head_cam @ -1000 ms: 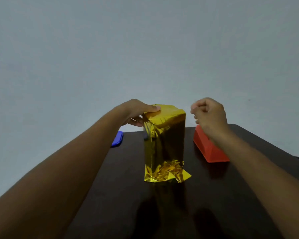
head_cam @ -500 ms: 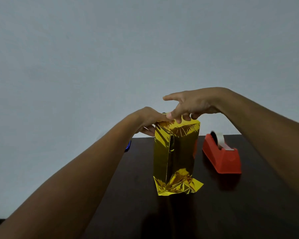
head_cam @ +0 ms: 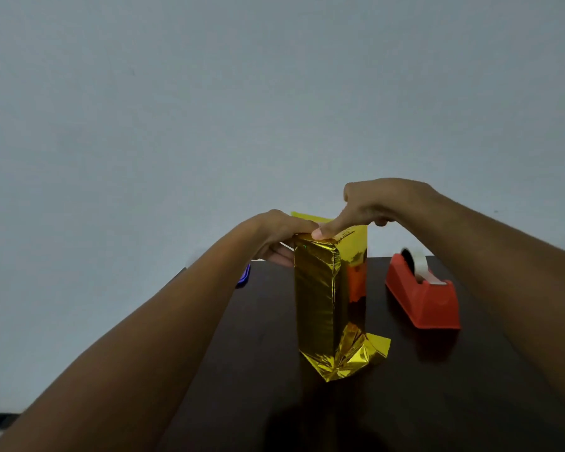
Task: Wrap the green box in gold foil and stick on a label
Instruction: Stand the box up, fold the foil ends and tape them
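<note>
The box (head_cam: 317, 288) stands upright on its end near the middle of the table (head_cam: 437, 386), fully covered in gold foil (head_cam: 346, 357); no green surface shows. The left hand (head_cam: 282, 228) grips the top left edge of the box, fingers curled behind it. The right hand (head_cam: 372, 207) presses its thumb (head_cam: 322, 232) onto the top fold, remaining fingers loosely curled and holding nothing.

Handling, as judged: the box appears light and rigid; the foil is thin, slippery and creases permanently. Hold the box by its stiff top edges or long sides, not by the loose foil crumpled at the bottom end, which is unfolded and would tear or crush.

The tape dispenser (head_cam: 423, 298) stands near the table's right edge. A blue item (head_cam: 243, 278) near the far left edge is mostly hidden by the left forearm. The box's rear face and the left fingertips are hidden. No label is visible.
</note>
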